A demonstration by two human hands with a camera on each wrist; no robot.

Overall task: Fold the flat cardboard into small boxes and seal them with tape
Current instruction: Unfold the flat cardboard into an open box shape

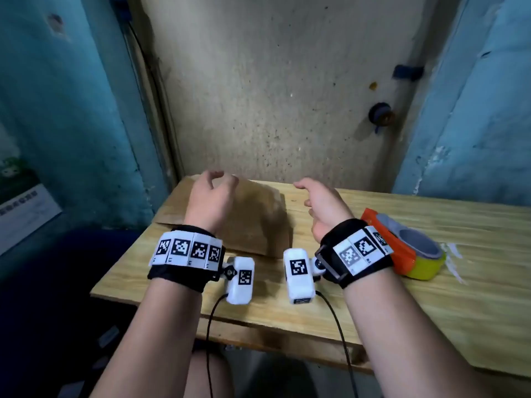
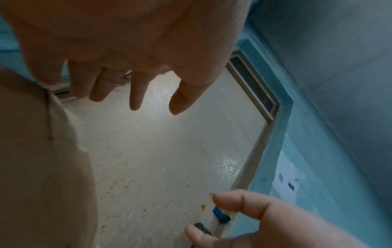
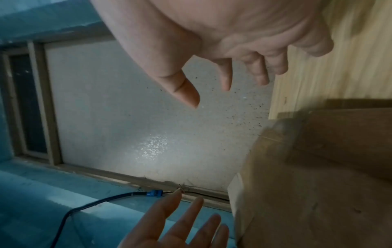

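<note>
A stack of flat brown cardboard (image 1: 258,219) lies on the far left part of the wooden table (image 1: 388,317). My left hand (image 1: 221,178) hovers over the cardboard's far edge with loosely curled fingers and holds nothing. My right hand (image 1: 304,193) hangs just right of the cardboard, fingers relaxed and empty. In the left wrist view the left hand (image 2: 155,107) shows spread fingers, with blurred cardboard (image 2: 31,151) beside it. In the right wrist view the right hand (image 3: 210,95) is spread above blurred cardboard (image 3: 328,167). An orange tape dispenser (image 1: 402,248) with a yellow roll lies behind my right wrist.
A speckled grey wall panel (image 1: 273,96) stands right behind the table, with blue walls (image 1: 71,110) on both sides. A dark round fitting (image 1: 380,114) sticks out of the panel. Cables (image 1: 336,326) hang from the wrist cameras over the table's near edge.
</note>
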